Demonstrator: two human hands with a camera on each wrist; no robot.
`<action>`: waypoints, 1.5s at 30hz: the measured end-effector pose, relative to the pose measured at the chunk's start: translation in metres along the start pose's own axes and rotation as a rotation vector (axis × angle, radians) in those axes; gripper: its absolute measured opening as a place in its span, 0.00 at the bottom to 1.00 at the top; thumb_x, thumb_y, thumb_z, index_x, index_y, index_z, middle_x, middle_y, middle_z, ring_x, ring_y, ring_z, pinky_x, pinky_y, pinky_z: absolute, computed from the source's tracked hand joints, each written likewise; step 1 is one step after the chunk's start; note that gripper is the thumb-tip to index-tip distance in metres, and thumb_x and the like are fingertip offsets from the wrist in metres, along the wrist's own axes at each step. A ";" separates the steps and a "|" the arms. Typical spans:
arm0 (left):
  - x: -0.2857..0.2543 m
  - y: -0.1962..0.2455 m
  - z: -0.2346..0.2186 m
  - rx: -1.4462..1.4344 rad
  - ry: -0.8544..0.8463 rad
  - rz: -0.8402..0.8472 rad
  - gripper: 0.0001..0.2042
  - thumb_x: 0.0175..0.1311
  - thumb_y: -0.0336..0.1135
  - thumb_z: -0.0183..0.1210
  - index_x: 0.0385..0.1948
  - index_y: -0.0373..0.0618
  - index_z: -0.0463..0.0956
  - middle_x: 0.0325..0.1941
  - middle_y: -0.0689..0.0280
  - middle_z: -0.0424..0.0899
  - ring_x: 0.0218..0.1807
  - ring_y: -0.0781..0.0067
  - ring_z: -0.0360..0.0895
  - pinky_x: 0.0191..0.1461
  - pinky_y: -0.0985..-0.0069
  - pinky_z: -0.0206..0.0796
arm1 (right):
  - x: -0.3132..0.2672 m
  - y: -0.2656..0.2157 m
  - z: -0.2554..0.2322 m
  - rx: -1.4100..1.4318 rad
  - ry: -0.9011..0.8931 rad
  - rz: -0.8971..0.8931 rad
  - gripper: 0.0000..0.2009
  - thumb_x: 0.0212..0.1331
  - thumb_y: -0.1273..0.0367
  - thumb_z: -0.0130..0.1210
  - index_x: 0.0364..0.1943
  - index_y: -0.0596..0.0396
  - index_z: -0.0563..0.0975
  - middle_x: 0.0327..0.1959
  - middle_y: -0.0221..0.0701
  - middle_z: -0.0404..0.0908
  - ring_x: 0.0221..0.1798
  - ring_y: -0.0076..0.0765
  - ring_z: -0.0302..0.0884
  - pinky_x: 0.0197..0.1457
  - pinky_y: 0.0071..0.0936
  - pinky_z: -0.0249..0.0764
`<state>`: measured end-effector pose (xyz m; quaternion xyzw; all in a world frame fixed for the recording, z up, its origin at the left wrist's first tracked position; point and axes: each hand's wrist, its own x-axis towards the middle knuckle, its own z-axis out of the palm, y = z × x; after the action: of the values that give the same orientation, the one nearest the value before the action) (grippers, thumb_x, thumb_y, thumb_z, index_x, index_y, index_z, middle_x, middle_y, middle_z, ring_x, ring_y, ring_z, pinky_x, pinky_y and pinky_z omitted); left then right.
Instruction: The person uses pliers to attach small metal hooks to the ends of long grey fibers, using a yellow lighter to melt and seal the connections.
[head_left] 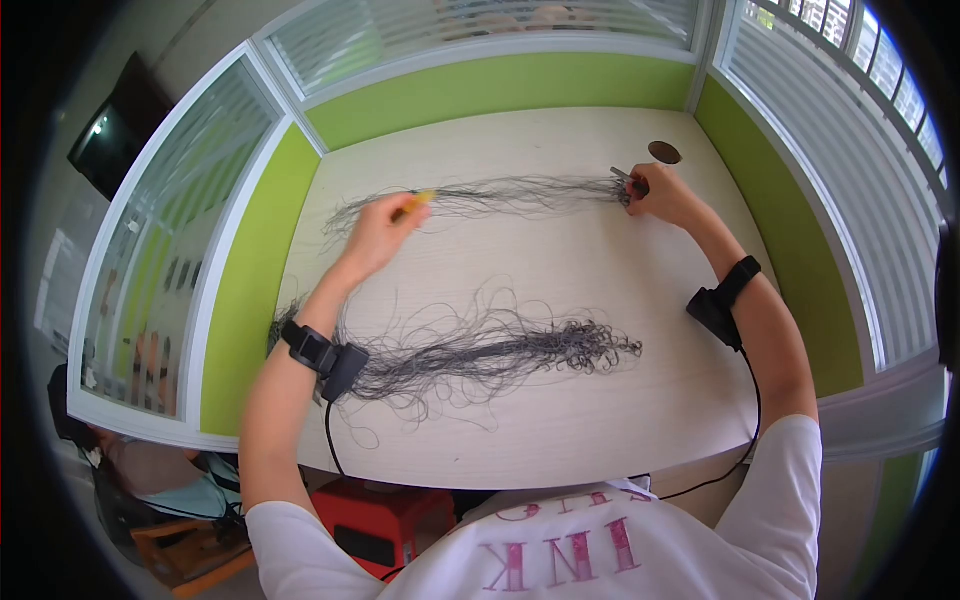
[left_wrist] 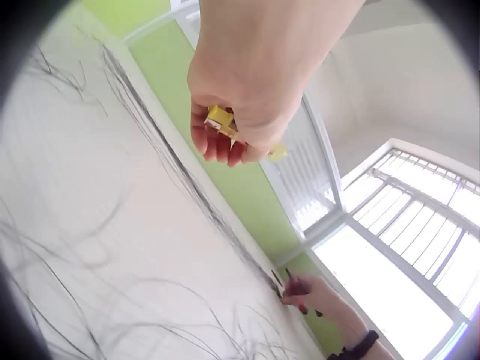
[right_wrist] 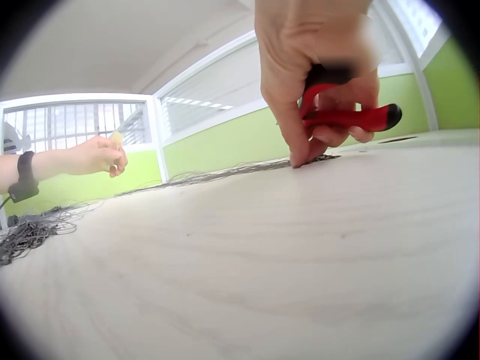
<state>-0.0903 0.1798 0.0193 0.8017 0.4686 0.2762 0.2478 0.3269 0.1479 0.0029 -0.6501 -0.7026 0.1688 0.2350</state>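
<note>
A long, thin bundle of dark strands (head_left: 520, 192) stretches across the back of the table. At its right end my right hand (head_left: 665, 198) pinches the strands against the tabletop. That hand also holds red-and-black-handled pliers (right_wrist: 345, 118), whose metal tip points out past the fingers in the head view. Above the left part of the same bundle, my left hand (head_left: 378, 238) grips a small yellow object (left_wrist: 219, 115) in curled fingers; its kind cannot be told. A thicker, tangled bundle of dark strands (head_left: 450, 358) lies nearer my body, curly at its right end.
Green-and-white partitions (head_left: 500, 82) enclose the table (head_left: 480, 255) on three sides. A round hole (head_left: 665, 152) is at the back right, close to my right hand. Cables (head_left: 334, 445) hang from both wrist cameras. A red stool (head_left: 385, 510) stands below the front edge.
</note>
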 end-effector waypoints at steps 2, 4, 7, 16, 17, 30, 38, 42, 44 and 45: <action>0.006 0.028 0.032 -0.159 -0.256 0.073 0.13 0.65 0.40 0.59 0.36 0.36 0.78 0.26 0.70 0.77 0.30 0.83 0.70 0.34 0.83 0.61 | 0.000 -0.001 -0.001 0.029 -0.015 0.010 0.14 0.33 0.72 0.66 0.29 0.62 0.78 0.26 0.40 0.80 0.30 0.39 0.77 0.35 0.31 0.73; 0.013 0.041 0.053 -0.110 -0.310 0.063 0.14 0.65 0.41 0.59 0.36 0.36 0.78 0.25 0.70 0.75 0.29 0.83 0.67 0.32 0.82 0.59 | -0.001 0.001 -0.001 0.056 -0.024 0.028 0.14 0.33 0.72 0.66 0.29 0.61 0.78 0.25 0.39 0.80 0.29 0.38 0.77 0.36 0.31 0.73; 0.027 0.033 0.064 -0.036 -0.291 0.076 0.15 0.64 0.43 0.59 0.33 0.36 0.77 0.22 0.71 0.68 0.27 0.82 0.59 0.29 0.78 0.53 | 0.001 0.005 0.000 0.088 -0.011 -0.001 0.14 0.33 0.72 0.66 0.29 0.61 0.78 0.25 0.39 0.80 0.29 0.39 0.77 0.36 0.32 0.74; 0.037 0.006 0.046 0.057 -0.030 0.129 0.16 0.62 0.43 0.60 0.34 0.35 0.78 0.20 0.63 0.73 0.23 0.73 0.64 0.29 0.74 0.58 | 0.007 0.015 0.005 0.099 0.052 -0.078 0.11 0.36 0.74 0.65 0.27 0.60 0.78 0.25 0.40 0.80 0.31 0.42 0.79 0.36 0.33 0.74; 0.036 0.007 0.046 0.059 -0.028 0.130 0.16 0.62 0.43 0.60 0.34 0.35 0.78 0.20 0.63 0.73 0.23 0.73 0.64 0.29 0.74 0.58 | 0.006 0.015 0.006 0.092 0.061 -0.073 0.11 0.36 0.74 0.64 0.28 0.60 0.78 0.26 0.41 0.80 0.32 0.43 0.79 0.36 0.34 0.73; -0.036 0.082 0.009 -0.102 -0.138 -0.031 0.13 0.64 0.39 0.59 0.30 0.35 0.77 0.18 0.69 0.69 0.23 0.81 0.64 0.27 0.77 0.57 | -0.057 -0.038 -0.015 0.071 -0.178 -0.046 0.13 0.55 0.66 0.57 0.41 0.60 0.76 0.34 0.38 0.80 0.35 0.37 0.75 0.38 0.36 0.71; -0.101 0.110 0.031 0.039 -0.224 0.219 0.07 0.58 0.29 0.63 0.31 0.34 0.78 0.29 0.65 0.77 0.25 0.77 0.69 0.28 0.80 0.62 | -0.109 -0.099 -0.018 0.239 -0.507 -0.132 0.15 0.53 0.72 0.54 0.45 0.63 0.72 0.35 0.36 0.79 0.39 0.32 0.74 0.45 0.28 0.71; -0.102 0.103 0.049 -0.021 -0.165 0.294 0.07 0.57 0.28 0.64 0.32 0.35 0.78 0.30 0.64 0.78 0.28 0.76 0.73 0.28 0.80 0.65 | -0.119 -0.107 -0.025 0.217 -0.547 -0.206 0.16 0.56 0.69 0.53 0.48 0.60 0.74 0.36 0.34 0.79 0.36 0.31 0.73 0.44 0.26 0.71; -0.101 0.106 0.057 -0.043 -0.177 0.276 0.07 0.56 0.28 0.65 0.32 0.35 0.78 0.31 0.64 0.78 0.28 0.76 0.73 0.28 0.80 0.65 | -0.125 -0.103 -0.029 0.604 -0.451 -0.203 0.15 0.57 0.73 0.52 0.49 0.61 0.75 0.37 0.31 0.79 0.42 0.28 0.74 0.48 0.26 0.70; -0.100 0.107 0.060 -0.056 -0.191 0.257 0.08 0.55 0.28 0.65 0.32 0.35 0.78 0.33 0.65 0.79 0.28 0.76 0.73 0.28 0.80 0.66 | -0.129 -0.100 -0.031 0.601 -0.453 -0.196 0.15 0.57 0.73 0.52 0.49 0.61 0.75 0.37 0.31 0.79 0.42 0.28 0.74 0.48 0.26 0.70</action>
<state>-0.0247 0.0353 0.0246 0.8704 0.3287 0.2411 0.2761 0.2656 0.0082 0.0685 -0.4282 -0.7148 0.4832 0.2689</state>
